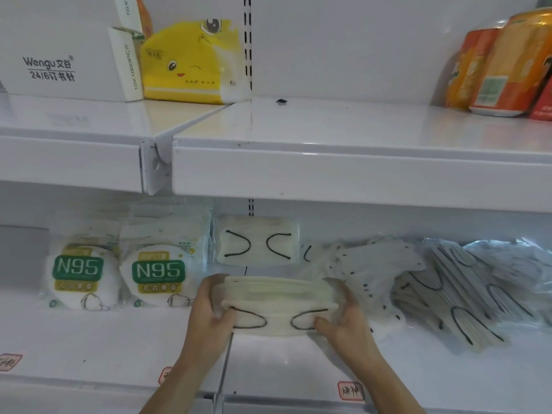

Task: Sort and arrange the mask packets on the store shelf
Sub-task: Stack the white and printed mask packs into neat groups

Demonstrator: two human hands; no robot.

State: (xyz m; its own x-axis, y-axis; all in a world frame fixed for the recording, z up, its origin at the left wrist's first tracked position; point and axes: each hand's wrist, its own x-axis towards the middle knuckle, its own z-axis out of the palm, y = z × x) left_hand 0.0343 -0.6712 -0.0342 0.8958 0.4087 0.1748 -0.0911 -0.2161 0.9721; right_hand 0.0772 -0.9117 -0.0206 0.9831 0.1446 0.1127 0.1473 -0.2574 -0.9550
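Both hands on a stack of cream mask packets (276, 306), low on the lower shelf (89, 339)!

Left hand (209, 312) grips the stack's nine o'clock end, right hand (343, 321) the three o'clock end, thumbs on top, fingers curled round the sides. At twelve, one cream packet (257, 240) stands upright. At ten, two N95 packets (119, 270). At two, loose packets (433, 282) lie heaped. Beyond, on the upper shelf (328, 127): yellow tissue pack (185, 61) and orange cans (501, 64).
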